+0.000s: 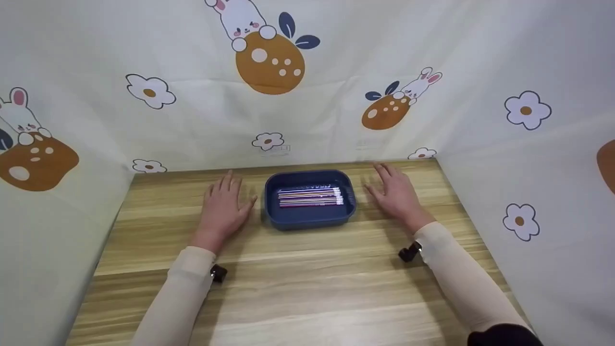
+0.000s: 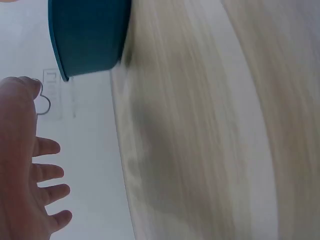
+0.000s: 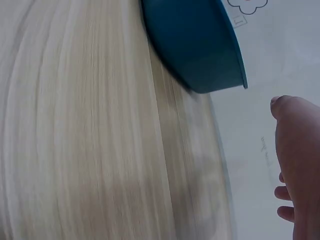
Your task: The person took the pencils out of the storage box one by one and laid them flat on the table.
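A dark blue rectangular tray (image 1: 310,224) sits on the wooden table near its back edge. Inside lie several striped pencils (image 1: 310,198), side by side, with pale ends toward the right. To the left of the tray is my left hand (image 1: 223,206), fingers extended forward and thumb pointing toward the tray wall, nothing in its grasp. My right hand (image 1: 396,194) is on the other side, fingers loosely stretched, also holding nothing. Both wrist views show the tray's outer wall (image 2: 90,40) beyond the thumb, with a gap between; the right wrist view has the wall (image 3: 200,45) too.
The wood-grain table (image 1: 307,283) extends toward me in front of the tray. Pale cloth (image 1: 192,120) printed with rabbits and flowers rises behind the table and along both sides. A small black device (image 1: 218,274) is strapped at each wrist.
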A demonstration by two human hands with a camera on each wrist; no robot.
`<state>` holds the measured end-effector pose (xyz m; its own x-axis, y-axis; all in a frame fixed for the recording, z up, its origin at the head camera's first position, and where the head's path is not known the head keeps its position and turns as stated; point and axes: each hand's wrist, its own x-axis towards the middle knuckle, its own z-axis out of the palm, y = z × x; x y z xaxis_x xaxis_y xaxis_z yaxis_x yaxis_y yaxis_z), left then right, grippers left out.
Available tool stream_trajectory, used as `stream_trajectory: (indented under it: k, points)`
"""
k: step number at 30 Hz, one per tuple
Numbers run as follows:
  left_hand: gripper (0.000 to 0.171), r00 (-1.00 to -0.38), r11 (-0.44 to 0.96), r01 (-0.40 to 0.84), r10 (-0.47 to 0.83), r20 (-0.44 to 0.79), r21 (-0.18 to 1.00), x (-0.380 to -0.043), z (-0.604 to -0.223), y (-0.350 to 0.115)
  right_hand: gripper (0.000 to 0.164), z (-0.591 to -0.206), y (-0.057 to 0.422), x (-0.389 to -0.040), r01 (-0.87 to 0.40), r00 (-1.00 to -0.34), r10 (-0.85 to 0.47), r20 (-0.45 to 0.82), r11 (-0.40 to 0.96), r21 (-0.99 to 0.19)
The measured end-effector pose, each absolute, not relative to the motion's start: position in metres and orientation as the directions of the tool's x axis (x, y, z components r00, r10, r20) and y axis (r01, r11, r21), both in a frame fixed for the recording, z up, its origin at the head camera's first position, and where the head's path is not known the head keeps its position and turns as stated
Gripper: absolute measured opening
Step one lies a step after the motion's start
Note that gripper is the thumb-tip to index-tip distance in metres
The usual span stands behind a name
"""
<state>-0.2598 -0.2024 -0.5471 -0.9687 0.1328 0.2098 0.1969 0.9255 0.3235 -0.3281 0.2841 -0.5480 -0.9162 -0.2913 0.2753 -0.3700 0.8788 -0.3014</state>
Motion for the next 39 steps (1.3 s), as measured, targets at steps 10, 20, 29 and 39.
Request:
stream_trajectory:
  k: [10,20,29,39]
  points:
    - [0.087,-0.962,0.897,0.239,0.168,0.214,0.371,-0.260,-0.542,-0.181,0.077,-0.538,0.266,-0.318,-0.389,-0.919,-0.330,0.214,0.846,-0.364]
    - [0.092,-0.965,0.870,0.250,0.186,0.186,0.425,-0.258,-0.544,-0.157,0.079,-0.535,0.256,-0.313,-0.422,-0.905,-0.359,0.229,0.829,-0.366]
    - [0.098,-0.965,0.866,0.252,0.194,0.174,0.431,-0.255,-0.552,-0.144,0.079,-0.537,0.255,-0.312,-0.446,-0.892,-0.375,0.252,0.820,-0.359]
    - [0.115,-0.961,0.866,0.273,0.223,0.165,0.418,-0.255,-0.563,-0.131,0.080,-0.539,0.254,-0.311,-0.429,-0.902,-0.367,0.229,0.826,-0.366]
